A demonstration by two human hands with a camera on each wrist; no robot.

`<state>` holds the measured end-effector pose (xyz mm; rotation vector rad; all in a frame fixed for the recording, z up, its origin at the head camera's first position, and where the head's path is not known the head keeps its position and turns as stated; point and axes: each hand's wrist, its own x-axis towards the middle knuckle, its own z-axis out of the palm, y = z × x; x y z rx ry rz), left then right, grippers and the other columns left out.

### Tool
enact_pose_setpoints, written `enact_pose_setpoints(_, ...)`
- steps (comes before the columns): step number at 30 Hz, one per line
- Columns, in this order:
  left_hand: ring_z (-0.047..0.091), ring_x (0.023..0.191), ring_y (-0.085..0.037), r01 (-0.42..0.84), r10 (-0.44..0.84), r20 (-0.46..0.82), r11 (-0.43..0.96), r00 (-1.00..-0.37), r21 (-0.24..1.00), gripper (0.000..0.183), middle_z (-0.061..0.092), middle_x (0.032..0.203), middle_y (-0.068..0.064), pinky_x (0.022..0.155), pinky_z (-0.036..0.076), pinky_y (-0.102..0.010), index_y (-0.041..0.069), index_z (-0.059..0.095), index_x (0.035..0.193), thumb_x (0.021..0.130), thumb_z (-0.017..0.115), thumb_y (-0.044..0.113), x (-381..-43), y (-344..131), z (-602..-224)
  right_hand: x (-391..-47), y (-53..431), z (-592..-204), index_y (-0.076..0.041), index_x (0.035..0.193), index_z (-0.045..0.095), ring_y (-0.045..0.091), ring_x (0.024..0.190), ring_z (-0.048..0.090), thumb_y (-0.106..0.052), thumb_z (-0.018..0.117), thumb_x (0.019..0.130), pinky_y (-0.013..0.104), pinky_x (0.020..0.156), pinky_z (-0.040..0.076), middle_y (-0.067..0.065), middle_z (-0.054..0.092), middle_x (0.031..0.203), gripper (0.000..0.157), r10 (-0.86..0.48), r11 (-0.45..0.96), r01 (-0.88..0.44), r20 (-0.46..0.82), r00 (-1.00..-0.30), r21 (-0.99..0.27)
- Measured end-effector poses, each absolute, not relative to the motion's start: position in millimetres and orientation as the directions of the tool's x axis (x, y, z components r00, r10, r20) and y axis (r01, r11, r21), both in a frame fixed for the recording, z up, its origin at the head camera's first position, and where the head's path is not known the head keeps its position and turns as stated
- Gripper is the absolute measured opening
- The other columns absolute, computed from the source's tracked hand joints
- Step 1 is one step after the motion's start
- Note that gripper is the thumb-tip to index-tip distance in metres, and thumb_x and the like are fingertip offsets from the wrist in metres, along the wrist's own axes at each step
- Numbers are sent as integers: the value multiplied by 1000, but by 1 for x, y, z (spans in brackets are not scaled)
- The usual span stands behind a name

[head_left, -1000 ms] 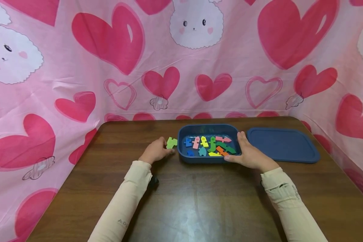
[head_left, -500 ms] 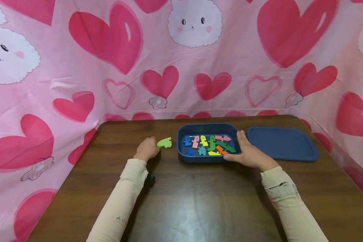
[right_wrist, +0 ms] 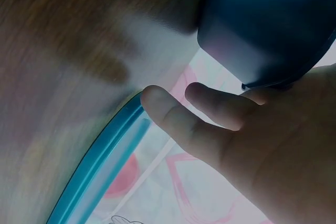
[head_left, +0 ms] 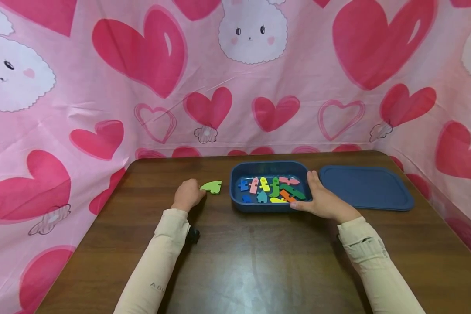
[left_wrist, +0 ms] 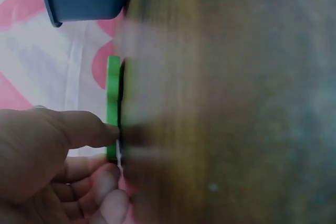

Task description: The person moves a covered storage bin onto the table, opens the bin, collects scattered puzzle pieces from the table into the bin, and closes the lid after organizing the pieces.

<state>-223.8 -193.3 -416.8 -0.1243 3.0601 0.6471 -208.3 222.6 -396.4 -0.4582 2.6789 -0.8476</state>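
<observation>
My left hand (head_left: 187,195) pinches the end of a light green puzzle piece (head_left: 213,187) low over the wooden table, left of a dark blue box. In the left wrist view the piece (left_wrist: 113,93) shows edge-on between thumb and fingers. The box (head_left: 259,208) holds several puzzle pieces in blue, pink, yellow, green, teal and orange. At its front right corner rests my right hand (head_left: 325,199), thumb along the front rim and fingers stretched along the right side. In the right wrist view two straight fingers (right_wrist: 184,127) point past the box's wall (right_wrist: 252,40).
A flat dark blue lid (head_left: 366,187) lies on the table (head_left: 235,261) right of the box, close by my right hand. Pink heart-printed cloth (head_left: 212,56) hangs behind the table and along both sides.
My left hand has moved left, away from the box, with the green piece, which has turned so that its wider end faces right. My right hand and the box keep their places.
</observation>
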Motion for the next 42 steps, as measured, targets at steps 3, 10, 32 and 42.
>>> enact_pose_setpoints(3, 30, 56, -16, -74, -89, 10, 885, -996, 460, 37, 29, 57, 3, 52, 27, -33, 12, 40, 56, 86, 62, 12, -224, -195, -420, -208, 222, -396, 1, 157, -11, 53, 147, 2, -66, 70, 83, 68, 111, 17, 25, -15, 163, 129, -381, 777, -209, -180, -907, -594)
enact_pose_setpoints(10, 62, 83, -30, -66, -172, 122, 798, -978, 599, 18, 68, 91, -12, 77, 51, -45, 2, 67, 92, 87, 65, 20, -225, -192, -418, -207, 224, -396, 3, 157, -9, 54, 146, 4, -67, 70, 83, 67, 111, 18, 27, -14, 163, 129, -383, 781, -218, -174, -907, -586)
enact_pose_setpoints(32, 58, 83, -25, 14, -72, 92, 709, -993, 705, 23, 63, 90, -8, 71, 54, -35, 7, 64, 99, 93, 72, 28, -229, -110, -372, -205, 225, -396, 3, 157, -11, 53, 147, 2, -67, 70, 83, 66, 111, 18, 26, -17, 163, 129, -393, 768, -222, -168, -904, -601)
enact_pose_setpoints(42, 58, 84, -21, 59, 13, 72, 732, -997, 679, 23, 60, 88, -4, 76, 54, -35, 10, 61, 99, 95, 70, 31, -238, -63, -365, -206, 225, -393, 4, 157, -10, 52, 147, 3, -67, 70, 83, 66, 112, 18, 26, -15, 163, 130, -401, 769, -241, -152, -903, -592)
